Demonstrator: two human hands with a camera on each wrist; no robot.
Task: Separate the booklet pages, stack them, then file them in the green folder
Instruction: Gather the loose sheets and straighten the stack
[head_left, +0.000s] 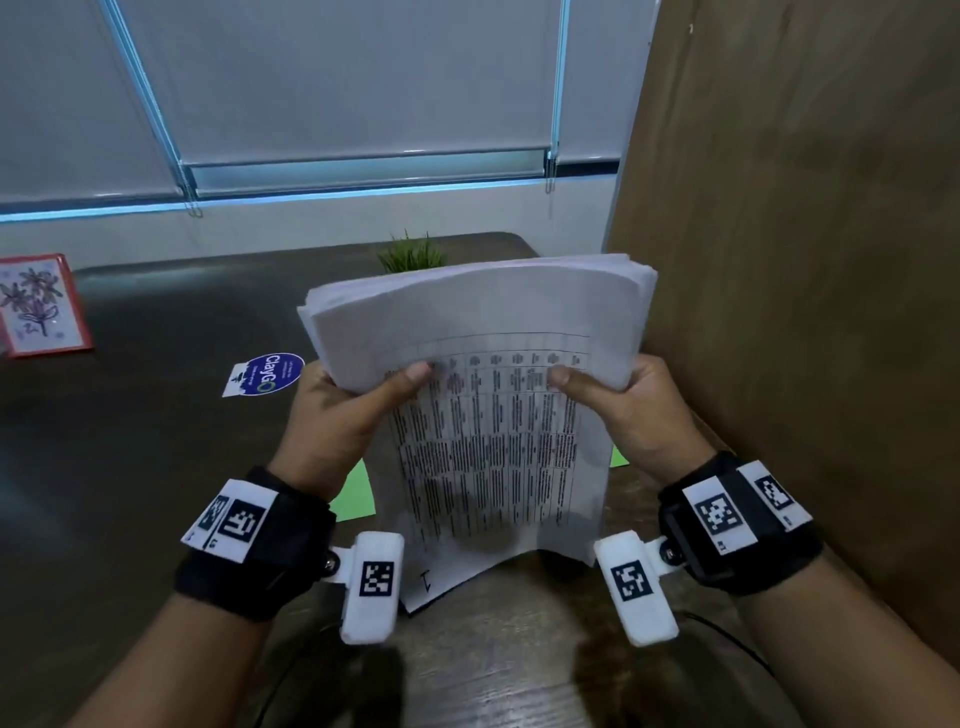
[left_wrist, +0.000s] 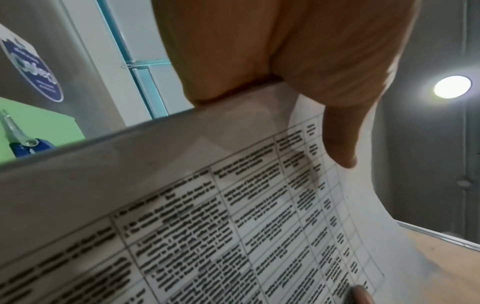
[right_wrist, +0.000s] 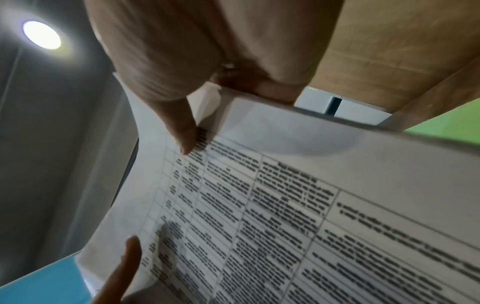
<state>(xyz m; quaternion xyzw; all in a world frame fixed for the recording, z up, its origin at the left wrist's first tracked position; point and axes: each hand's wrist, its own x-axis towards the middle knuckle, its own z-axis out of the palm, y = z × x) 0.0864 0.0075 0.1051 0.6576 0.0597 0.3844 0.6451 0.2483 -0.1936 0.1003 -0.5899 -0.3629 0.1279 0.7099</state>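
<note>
A thick stack of white printed pages (head_left: 488, 415) stands upright on its lower edge above the table, its top bending away from me. My left hand (head_left: 343, 410) grips its left side, thumb on the front sheet. My right hand (head_left: 628, 400) grips the right side the same way. The front sheet carries a printed table (left_wrist: 233, 236) (right_wrist: 285, 216). The green folder (head_left: 356, 496) lies flat on the table behind the pages, mostly hidden; corners show at left and at right (head_left: 619, 456). Both wrist views show a thumb pressed on the paper.
A brown wooden panel (head_left: 805, 260) stands close on the right. On the dark table (head_left: 130, 441) lie a blue round sticker card (head_left: 267, 374) and a red-framed flower picture (head_left: 41, 306). A small green plant (head_left: 413, 254) sits behind the pages. Blue-handled scissors (left_wrist: 22, 142) lie on the folder.
</note>
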